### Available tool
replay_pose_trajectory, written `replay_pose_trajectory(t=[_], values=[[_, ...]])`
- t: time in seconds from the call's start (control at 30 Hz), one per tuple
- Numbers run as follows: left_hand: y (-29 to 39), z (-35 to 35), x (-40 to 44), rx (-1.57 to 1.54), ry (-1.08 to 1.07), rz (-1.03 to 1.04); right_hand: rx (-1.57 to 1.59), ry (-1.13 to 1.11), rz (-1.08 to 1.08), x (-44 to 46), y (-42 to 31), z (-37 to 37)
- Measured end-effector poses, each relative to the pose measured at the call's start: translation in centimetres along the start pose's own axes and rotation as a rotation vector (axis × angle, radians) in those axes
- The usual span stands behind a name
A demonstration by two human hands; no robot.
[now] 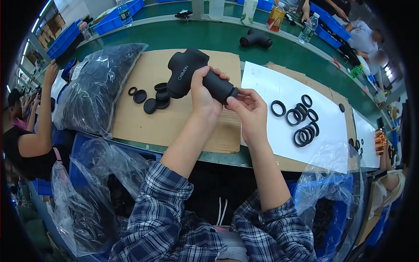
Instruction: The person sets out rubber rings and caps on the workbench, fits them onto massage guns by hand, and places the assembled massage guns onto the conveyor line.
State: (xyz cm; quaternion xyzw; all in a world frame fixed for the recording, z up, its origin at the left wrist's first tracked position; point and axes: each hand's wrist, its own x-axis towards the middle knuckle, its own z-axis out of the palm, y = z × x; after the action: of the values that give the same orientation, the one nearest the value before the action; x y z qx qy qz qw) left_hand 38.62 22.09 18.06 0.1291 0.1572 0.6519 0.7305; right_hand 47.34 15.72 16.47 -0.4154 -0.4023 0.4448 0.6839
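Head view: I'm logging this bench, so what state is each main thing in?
Lettered black housing: held up, tilted
Left hand: wrapped around housing
Right hand: pinching housing's end
Black rings: loose, some overlapping
Black caps: loose on cardboard
Large plastic bag: bulging with parts
Far black housing: lying unheld
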Motion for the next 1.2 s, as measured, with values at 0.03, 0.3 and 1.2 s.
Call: replay_pose_trajectory(t=[0.03,0.3,1.2], values=[[0.0,0.0,0.0,-0.025,0.000,-0.009,-0.029,0.000,-0.045,-0.1,-0.1,0.2],[0.1,-0.2,-0.2,0.001,-0.166,-0.078,0.050,-0.221,0.364,1.1,-0.1,-2.1],[-0.8,3.3,-2.6,-0.075,-0.215,-0.200,-0.566,-0.011,-0.198,0.9,-4.3,-3.5]])
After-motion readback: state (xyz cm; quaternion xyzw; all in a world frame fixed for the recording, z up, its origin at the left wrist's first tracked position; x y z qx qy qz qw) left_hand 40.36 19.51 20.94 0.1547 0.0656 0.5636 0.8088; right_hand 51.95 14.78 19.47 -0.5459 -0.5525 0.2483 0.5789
